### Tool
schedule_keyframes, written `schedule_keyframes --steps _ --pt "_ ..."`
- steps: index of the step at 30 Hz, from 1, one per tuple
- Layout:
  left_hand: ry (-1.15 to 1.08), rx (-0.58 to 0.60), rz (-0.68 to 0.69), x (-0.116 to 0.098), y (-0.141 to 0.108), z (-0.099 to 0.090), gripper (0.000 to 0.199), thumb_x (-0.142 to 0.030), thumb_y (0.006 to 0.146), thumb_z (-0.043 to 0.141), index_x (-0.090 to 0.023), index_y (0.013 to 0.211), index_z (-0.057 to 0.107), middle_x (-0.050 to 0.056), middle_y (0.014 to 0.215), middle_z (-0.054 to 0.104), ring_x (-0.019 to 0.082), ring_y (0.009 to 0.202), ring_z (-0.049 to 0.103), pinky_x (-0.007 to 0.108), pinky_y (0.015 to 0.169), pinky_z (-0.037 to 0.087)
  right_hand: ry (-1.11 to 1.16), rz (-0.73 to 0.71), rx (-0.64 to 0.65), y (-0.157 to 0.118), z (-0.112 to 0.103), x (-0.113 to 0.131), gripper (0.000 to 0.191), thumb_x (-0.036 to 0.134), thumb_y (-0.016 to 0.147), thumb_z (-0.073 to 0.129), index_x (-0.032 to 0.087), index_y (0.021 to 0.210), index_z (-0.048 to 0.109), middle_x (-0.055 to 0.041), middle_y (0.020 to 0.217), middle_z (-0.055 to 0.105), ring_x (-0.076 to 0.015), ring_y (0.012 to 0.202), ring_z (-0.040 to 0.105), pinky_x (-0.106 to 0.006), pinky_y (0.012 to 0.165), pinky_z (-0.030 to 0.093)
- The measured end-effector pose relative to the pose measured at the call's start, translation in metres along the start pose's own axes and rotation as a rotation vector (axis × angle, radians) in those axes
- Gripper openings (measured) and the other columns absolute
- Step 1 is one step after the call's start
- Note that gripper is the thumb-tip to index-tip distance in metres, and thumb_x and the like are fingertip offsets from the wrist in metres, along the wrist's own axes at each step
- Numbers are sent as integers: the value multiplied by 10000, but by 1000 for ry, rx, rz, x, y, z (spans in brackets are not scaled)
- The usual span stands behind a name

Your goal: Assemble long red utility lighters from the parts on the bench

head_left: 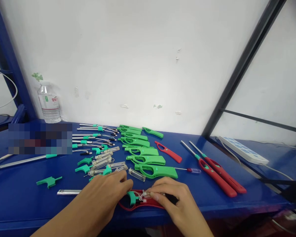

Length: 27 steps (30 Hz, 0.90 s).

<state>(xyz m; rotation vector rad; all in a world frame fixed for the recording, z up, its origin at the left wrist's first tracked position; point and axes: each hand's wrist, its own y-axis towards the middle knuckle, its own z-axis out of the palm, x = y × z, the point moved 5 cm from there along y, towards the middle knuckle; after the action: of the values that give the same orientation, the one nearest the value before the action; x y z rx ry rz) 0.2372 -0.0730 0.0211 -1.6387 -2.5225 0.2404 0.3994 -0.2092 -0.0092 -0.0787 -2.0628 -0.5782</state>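
At the front edge of the blue table lies an opened red lighter casing point(151, 204) with a green trigger point(132, 198), thin white wires and a metal tube point(68, 192) reaching left. My left hand point(108, 191) is closed over the tube end of the casing, its fingertips partly hidden. With thumb and fingers pinched together, my right hand point(172, 197) holds a small clear fuel tank point(146, 194) inside the casing. The tank's far end is hidden by my fingers. Beyond my hands are loose clear tanks point(137, 174) and green triggers point(48, 181).
Several green casing halves point(160, 171) form a column, with metal tubes point(27, 161) to the left. A red casing half point(168, 152), a screwdriver point(193, 171) and two assembled red lighters point(218, 177) lie right. A water bottle point(49, 103) and power strip point(244, 150) stand farther back.
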Motion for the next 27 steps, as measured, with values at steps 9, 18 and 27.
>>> schedule_keyframes --steps 9,18,27 --pt "-9 18 -11 -3 -5 -3 536 96 964 426 -265 1192 750 77 1290 770 348 1144 796 516 932 659 -45 50 55 0 -1 1 195 327 1088 746 369 1144 928 -4 1082 849 -175 995 799 -245 913 566" --pt "-54 -43 51 -12 -13 1 755 109 884 453 -358 1425 692 84 1446 719 328 1194 791 506 1009 654 -46 48 48 0 1 2 204 309 1096 730 341 1110 931 -15 1070 842 -187 982 784 -274 899 554" --pt "-43 34 30 -19 -28 2 912 45 905 564 -478 1653 538 137 1680 593 360 1287 791 516 1086 656 -53 11 29 -1 2 2 210 274 1095 710 318 1056 911 1 1038 838 -171 977 771 -253 889 536"
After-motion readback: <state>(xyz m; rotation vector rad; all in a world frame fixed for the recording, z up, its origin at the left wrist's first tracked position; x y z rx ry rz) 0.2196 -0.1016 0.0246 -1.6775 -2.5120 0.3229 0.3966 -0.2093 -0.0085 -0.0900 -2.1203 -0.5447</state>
